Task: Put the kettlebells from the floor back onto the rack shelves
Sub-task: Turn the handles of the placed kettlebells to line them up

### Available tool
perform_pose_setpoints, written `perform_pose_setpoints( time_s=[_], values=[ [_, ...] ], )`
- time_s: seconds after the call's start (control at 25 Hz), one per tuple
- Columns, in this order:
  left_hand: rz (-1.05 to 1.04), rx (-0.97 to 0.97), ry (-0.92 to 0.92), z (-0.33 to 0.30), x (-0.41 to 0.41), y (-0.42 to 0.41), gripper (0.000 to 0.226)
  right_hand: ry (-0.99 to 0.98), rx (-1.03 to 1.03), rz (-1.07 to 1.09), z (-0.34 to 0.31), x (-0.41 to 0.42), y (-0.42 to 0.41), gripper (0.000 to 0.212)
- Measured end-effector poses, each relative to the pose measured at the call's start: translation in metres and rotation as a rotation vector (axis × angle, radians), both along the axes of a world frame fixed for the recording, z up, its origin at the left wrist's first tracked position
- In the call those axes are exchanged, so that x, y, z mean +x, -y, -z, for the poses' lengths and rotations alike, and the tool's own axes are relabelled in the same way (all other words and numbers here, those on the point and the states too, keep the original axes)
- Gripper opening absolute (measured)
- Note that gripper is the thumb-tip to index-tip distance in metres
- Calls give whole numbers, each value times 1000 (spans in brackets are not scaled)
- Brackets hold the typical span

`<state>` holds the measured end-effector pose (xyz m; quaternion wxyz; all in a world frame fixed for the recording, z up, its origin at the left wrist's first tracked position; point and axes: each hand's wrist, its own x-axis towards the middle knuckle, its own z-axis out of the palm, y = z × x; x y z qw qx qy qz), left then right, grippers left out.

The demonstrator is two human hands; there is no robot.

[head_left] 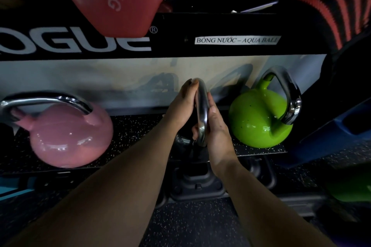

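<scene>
both hands clamped on one chrome steel kettlebell handle point(201, 110): left hand point(181, 108) wrapped round its left flank with fingers closed over the top of the loop, right hand point(215, 128) pressed flat along its right flank, thumb curled in near the lower end. handle seen edge-on, long axis running near to far, straight out from the forearms. dark kettlebell body point(183, 142) hanging below the hands, mostly hidden by them, colour hard to tell in the shadow.

held over the near edge of the speckled black rubber-lined rack shelf point(136, 126), in the gap between a glossy pink kettlebell point(70, 136) to the left and a glossy lime-green kettlebell point(259, 118) to the right. both of those resting on the shelf, each with a chrome handle; green one just beside the right hand, pink one farther off. cannot tell whether the dark body touches the shelf yet.

probable next move: push forward and lower into that gap, likely room enough, green bell the closer hazard for knuckles. neither hand clearly nearer; load shared.

above, black rack beam with white lettering point(76, 46) and a small printed label point(236, 40); a red 1 kg weight point(114, 0) on the upper level. below the shelf, dark shapes on the speckled floor point(196, 224), too dim to name.
</scene>
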<state>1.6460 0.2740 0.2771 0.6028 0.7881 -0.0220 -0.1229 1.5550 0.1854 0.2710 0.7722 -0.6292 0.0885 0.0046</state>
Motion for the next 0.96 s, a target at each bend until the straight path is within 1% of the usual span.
perform_pose_setpoints(
  time_s=[0.12, 0.28, 0.32, 0.36, 0.4, 0.44, 0.48, 0.52, 0.56, 0.6, 0.64, 0.72, 0.84, 0.92, 0.96],
  values=[
    [8, 35, 1, -1, 0, -1, 64, -6, -45, -6, 0, 0, 2, 42],
    [49, 118, -28, -6, -1, -8, 74, -60, -235, -34, -8, -2, 9, 41],
    [36, 173, -15, -5, -4, -12, 75, -79, -267, -21, -12, 0, 12, 41],
    [15, 266, 37, -2, -9, -20, 75, -87, -286, 5, -17, 2, 16, 41],
    [-7, 384, 128, 0, -15, -32, 74, -69, -350, 48, -23, 5, 19, 42],
    [-28, 508, 242, 3, -21, -47, 71, -24, -494, 77, -29, 9, 21, 46],
    [-39, 619, 351, 8, -28, -66, 65, 24, -693, 82, -37, 11, 20, 51],
    [-45, 711, 437, 11, -34, -86, 58, 83, -882, 73, -45, 13, 15, 55],
    [-51, 776, 499, 13, -38, -105, 53, 157, -1026, 55, -54, 15, 8, 58],
    [-67, 819, 543, 11, -41, -123, 51, 232, -1109, 29, -62, 19, -2, 59],
    [-107, 850, 564, 7, -45, -142, 51, 286, -1147, -8, -69, 25, -18, 61],
    [-237, 861, 583, -1, -52, -179, 56, 303, -1154, -101, -76, 36, -56, 59],
    [-493, 804, 532, -13, -53, -247, 65, 228, -1151, -211, -75, 53, -139, 57],
    [-687, 707, 385, -19, -50, -289, 75, 219, -1148, -283, -71, 62, -196, 58],
    [-773, 611, 257, -19, -47, -307, 81, 205, -1141, -330, -69, 66, -223, 59]
  ],
)
